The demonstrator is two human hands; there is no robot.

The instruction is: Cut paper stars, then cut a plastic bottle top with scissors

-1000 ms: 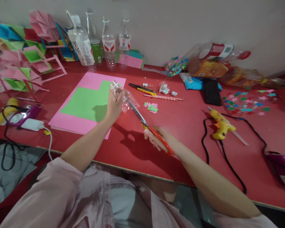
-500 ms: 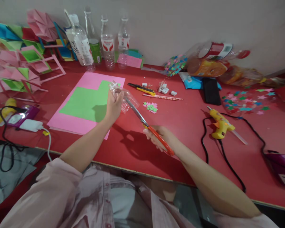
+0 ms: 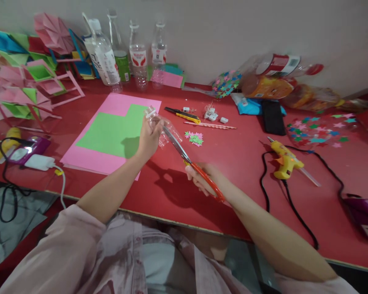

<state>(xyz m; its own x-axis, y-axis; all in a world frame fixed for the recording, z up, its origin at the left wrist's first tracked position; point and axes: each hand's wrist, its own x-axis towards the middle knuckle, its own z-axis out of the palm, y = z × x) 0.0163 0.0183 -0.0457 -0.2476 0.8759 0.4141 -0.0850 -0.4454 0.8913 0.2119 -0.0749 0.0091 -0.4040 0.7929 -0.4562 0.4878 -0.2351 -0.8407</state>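
Note:
My left hand (image 3: 149,136) is closed around a clear plastic bottle piece (image 3: 171,130), its neck poking up past my fingers. In my right hand (image 3: 207,179) are scissors (image 3: 204,175) with orange-red handles, the blades angled up and left against the plastic. Whether the blades have plastic between them I cannot tell. Green paper (image 3: 107,132) lies on pink sheets (image 3: 92,162) to the left of and below my left hand. Beyond the scissors sits a small pile of pink and green paper stars (image 3: 195,139).
A yellow glue gun (image 3: 284,159) with a black cord lies at right, near a black phone (image 3: 272,117). A yellow cutter knife (image 3: 184,114) and a striped straw (image 3: 210,125) lie mid-table. Plastic bottles (image 3: 138,61) stand along the wall; folded paper crafts (image 3: 33,77) crowd the left.
My left hand and the bottle piece have shifted slightly to the right, and the plastic has turned a little. The scissors stay nearly in place, their blades a bit differently angled.

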